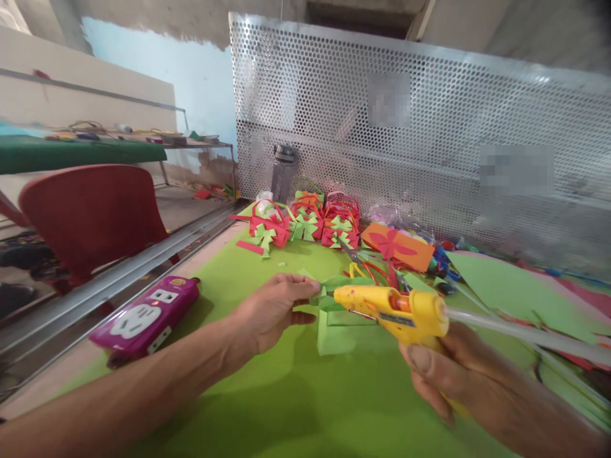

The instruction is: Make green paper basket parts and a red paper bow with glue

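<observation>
Workpiece: green paper piece (334, 340), centre of frame, folded body below with a raised flap above, lying on green tabletop (238, 407).
Left hand: left hand (267, 308), centre; thumb and forefinger pinched on the flap's edge, other fingers curled beneath.
Right hand: right hand (458, 375), lower right; fingers wrapped round the handle of yellow glue gun (396, 308). Trigger finger's pressure: cannot tell.
Nozzle: at the flap, right beside left fingertips; contact or glue bead cannot be made out.
Piece progress: looks partway; body folded, gluing apparently in hand. No handle or bow visible on it, so those look undone, though the gun hides part.
Done so far: red paper bags (274, 230), upper centre, have handles and green bows; look complete.
Orange piece: orange paper piece (398, 247), right of the bags, bears a red bow; handle not visible.
Stock: green paper sheets (506, 286), right side, look unused.
Edge: purple power strip (143, 321), left; grey bottle (283, 175) behind the bags.
</observation>
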`<state>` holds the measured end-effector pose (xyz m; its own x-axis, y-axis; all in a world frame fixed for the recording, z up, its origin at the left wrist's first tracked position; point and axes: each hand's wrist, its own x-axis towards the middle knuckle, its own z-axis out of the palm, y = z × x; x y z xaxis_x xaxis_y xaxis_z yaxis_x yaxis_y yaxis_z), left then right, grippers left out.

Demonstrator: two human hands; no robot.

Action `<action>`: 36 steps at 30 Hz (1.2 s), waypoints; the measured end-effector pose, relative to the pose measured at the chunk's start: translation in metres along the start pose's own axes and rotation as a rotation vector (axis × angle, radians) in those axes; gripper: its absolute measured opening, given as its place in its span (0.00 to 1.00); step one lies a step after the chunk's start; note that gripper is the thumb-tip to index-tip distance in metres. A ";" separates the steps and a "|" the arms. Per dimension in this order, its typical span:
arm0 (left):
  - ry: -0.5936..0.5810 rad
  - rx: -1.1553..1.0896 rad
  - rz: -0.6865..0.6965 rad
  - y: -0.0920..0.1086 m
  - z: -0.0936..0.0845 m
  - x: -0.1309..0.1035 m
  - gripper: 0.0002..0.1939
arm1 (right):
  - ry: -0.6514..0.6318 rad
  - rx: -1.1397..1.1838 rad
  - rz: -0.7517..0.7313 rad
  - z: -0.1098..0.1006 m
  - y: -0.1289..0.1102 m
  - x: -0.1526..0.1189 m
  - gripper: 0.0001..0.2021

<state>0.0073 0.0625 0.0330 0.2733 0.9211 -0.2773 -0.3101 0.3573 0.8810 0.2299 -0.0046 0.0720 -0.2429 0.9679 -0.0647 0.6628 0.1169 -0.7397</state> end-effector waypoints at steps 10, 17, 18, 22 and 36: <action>-0.002 -0.024 0.014 0.000 0.000 0.001 0.09 | -0.195 -0.048 -0.127 -0.006 0.012 0.006 0.21; 0.007 -0.028 0.020 0.000 -0.001 0.002 0.10 | -0.209 -0.075 -0.145 -0.006 0.009 0.008 0.22; 0.006 -0.024 0.019 0.000 0.000 0.002 0.10 | -0.201 -0.092 -0.148 -0.006 0.010 0.008 0.22; 0.001 -0.015 0.030 0.003 -0.001 0.001 0.08 | -0.161 -0.118 -0.136 -0.008 0.017 0.007 0.21; 0.020 0.004 0.058 -0.001 -0.009 0.004 0.09 | 0.118 0.071 -0.228 -0.029 0.010 0.020 0.20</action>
<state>0.0003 0.0670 0.0281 0.2370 0.9430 -0.2335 -0.3214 0.3029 0.8972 0.2523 0.0222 0.0826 -0.2937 0.9379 0.1846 0.5478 0.3234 -0.7716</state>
